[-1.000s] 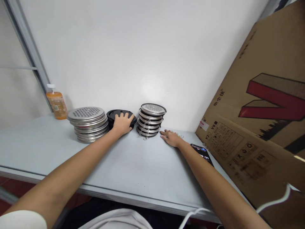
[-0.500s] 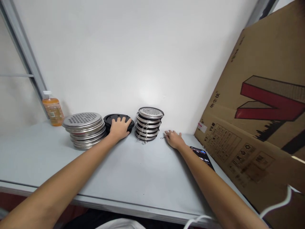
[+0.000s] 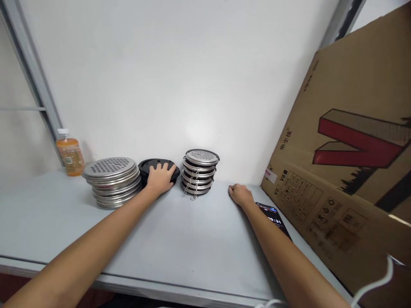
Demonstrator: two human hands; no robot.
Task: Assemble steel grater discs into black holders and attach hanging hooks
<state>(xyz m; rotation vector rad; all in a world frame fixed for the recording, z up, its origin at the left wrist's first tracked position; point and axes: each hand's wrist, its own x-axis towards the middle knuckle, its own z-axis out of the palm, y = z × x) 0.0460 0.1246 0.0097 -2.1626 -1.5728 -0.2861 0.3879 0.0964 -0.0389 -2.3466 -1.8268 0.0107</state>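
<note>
My left hand lies on top of a low stack of black discs at the back of the grey table, fingers over the top disc's near edge. To its right stands a small stack of perforated steel discs with thin chains hanging down its front. My right hand rests on the table right of that stack, fingers curled in. The small metal chain pieces that lay there do not show outside the hand.
A larger stack of perforated steel plates stands left of the black discs, with an orange bottle beyond it. A phone lies under my right forearm. A big cardboard box leans at the right. A white wall stands close behind.
My right hand has drawn back from beside the small stack towards the right and closed, and the chain pieces beside it no longer show. My left hand has stayed on the black discs.
</note>
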